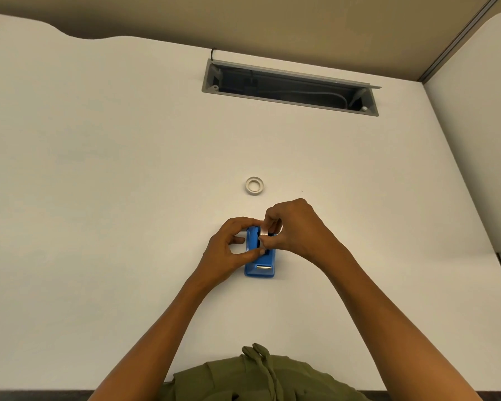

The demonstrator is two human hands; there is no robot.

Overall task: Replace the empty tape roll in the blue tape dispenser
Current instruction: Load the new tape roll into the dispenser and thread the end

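Note:
A blue tape dispenser lies on the white desk, its metal cutter at the near end. My left hand grips its left side between thumb and fingers. My right hand pinches a tape roll set in the dispenser's slot; only a pale strip of the roll shows between the fingers. A second white ring, a tape roll or core, lies flat on the desk just beyond the hands, untouched.
A grey cable tray opening with cords inside is cut into the far part of the desk. A beige partition stands behind it and a white panel on the right. The desk's near edge runs along the bottom.

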